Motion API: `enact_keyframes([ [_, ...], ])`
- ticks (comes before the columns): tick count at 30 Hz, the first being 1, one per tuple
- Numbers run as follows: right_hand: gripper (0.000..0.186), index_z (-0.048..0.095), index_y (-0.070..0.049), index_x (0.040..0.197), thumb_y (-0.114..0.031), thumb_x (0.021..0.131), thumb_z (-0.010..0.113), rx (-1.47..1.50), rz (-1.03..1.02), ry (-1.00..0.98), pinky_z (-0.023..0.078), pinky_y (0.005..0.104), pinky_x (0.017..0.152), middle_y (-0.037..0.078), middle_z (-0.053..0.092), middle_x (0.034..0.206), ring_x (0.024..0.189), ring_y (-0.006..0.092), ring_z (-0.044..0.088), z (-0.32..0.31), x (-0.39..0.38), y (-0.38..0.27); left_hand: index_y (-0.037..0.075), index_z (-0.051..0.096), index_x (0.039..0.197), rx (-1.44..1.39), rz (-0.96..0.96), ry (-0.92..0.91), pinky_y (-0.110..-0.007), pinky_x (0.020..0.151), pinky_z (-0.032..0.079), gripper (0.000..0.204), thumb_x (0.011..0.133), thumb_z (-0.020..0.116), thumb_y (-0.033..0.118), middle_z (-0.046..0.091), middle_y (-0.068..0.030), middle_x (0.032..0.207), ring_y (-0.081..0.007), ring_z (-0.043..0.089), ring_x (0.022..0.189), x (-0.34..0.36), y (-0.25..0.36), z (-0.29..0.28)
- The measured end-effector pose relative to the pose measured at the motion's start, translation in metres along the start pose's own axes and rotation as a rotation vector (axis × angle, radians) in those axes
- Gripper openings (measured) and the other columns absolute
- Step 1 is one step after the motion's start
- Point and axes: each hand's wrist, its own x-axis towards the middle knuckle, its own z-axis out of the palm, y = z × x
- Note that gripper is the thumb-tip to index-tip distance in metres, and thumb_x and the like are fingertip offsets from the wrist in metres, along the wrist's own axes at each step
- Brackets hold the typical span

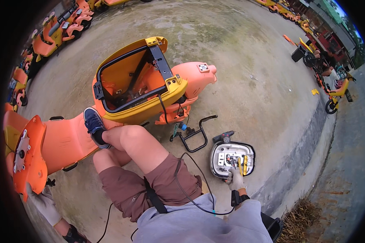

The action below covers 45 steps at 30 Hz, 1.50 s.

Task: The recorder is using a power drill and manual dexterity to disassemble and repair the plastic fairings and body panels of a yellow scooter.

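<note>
At the far left, my left hand [46,205], in a white work glove, grips the lower edge of an orange scooter panel [35,162]. A metal plate [22,152] is fixed to that panel. My right hand [235,180], gloved too, reaches over the near rim of a white tray [217,167]. Its fingers curl among small parts beside a yellow-handled tool [245,165]; what they hold, if anything, is hidden. Behind the tray lies a cordless drill [224,137].
A yellow and orange scooter body [140,115] lies before me with its compartment open. My shoe [94,121] rests against it. A black metal frame [194,141] lies on the concrete. A cable crosses my lap. More scooters [48,42] line the left; others [337,91] stand right.
</note>
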Motion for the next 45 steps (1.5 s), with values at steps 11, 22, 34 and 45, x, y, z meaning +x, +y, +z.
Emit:
enact_keyframes([
  [11, 0.051, 0.038, 0.002, 0.141, 0.005, 0.092, 0.051, 0.002, -0.763, -0.73, 0.054, 0.029, 0.064, 0.011, 0.061, 0.096, 0.073, 0.017, 0.06, 0.274, -0.193, -0.123, 0.011, 0.047, 0.134, -0.284, -0.015, 0.077, -0.026, 0.05, 0.055, 0.054, 0.09, 0.071, 0.031, 0.063, -0.0052, 0.121, -0.0139, 0.068, 0.09, -0.039, -0.013, 0.059],
  [22, 0.023, 0.068, 0.005, 0.111, -0.005, 0.091, 0.064, -0.972, -1.109, -1.499, 0.053, 0.0247, 0.067, 0.008, 0.07, 0.082, 0.07, 0.0126, 0.065, 0.494, -0.405, -0.033, 0.012, 0.036, 0.14, -0.14, -0.018, 0.115, -0.029, 0.059, 0.056, 0.068, 0.085, 0.074, 0.022, 0.057, -0.0061, 0.121, -0.0155, 0.064, 0.092, -0.032, -0.012, 0.065],
  [34, 0.019, 0.069, 0.003, 0.103, -0.012, 0.093, 0.061, -0.703, -1.142, -1.618, 0.052, 0.0264, 0.068, 0.006, 0.067, 0.079, 0.072, 0.01, 0.062, 0.593, -0.465, 0.069, 0.003, 0.032, 0.135, 0.071, 0.204, 0.1, -0.026, 0.045, 0.05, 0.073, 0.079, 0.076, 0.016, 0.061, -0.0134, 0.109, -0.0134, 0.062, 0.06, -0.007, -0.03, 0.061],
  [45, 0.027, 0.068, 0.006, 0.115, -0.011, 0.098, 0.054, -0.7, -1.0, -1.75, 0.053, 0.0271, 0.064, 0.005, 0.064, 0.082, 0.069, 0.0116, 0.06, 0.6, -0.463, 0.077, 0.003, 0.042, 0.127, 0.102, 0.147, 0.128, -0.025, 0.046, 0.049, 0.059, 0.078, 0.073, 0.008, 0.063, -0.0072, 0.097, -0.0114, 0.061, 0.059, -0.011, -0.018, 0.064],
])
